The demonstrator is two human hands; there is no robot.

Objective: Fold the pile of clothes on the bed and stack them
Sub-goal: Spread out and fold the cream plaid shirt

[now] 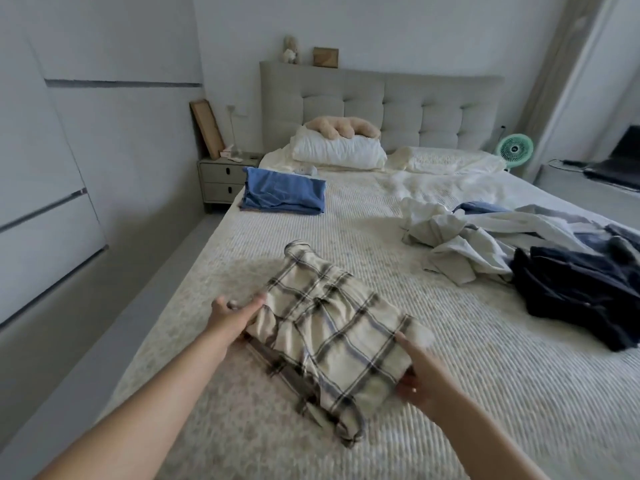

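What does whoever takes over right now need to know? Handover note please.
Left hand: grips the far left edge of the plaid garment.
Right hand: holds its near right edge, fingers on top.
Plaid garment: folded, near the front of the bed.
Done: blue folded garment lies far left by the pillows.
Left: stack the plaid one; fold the unfolded pile on the right.

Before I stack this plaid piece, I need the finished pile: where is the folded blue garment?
In the head view the folded blue garment lies far left on the bed, near its left edge, just before the white pillow and beside the nightstand.
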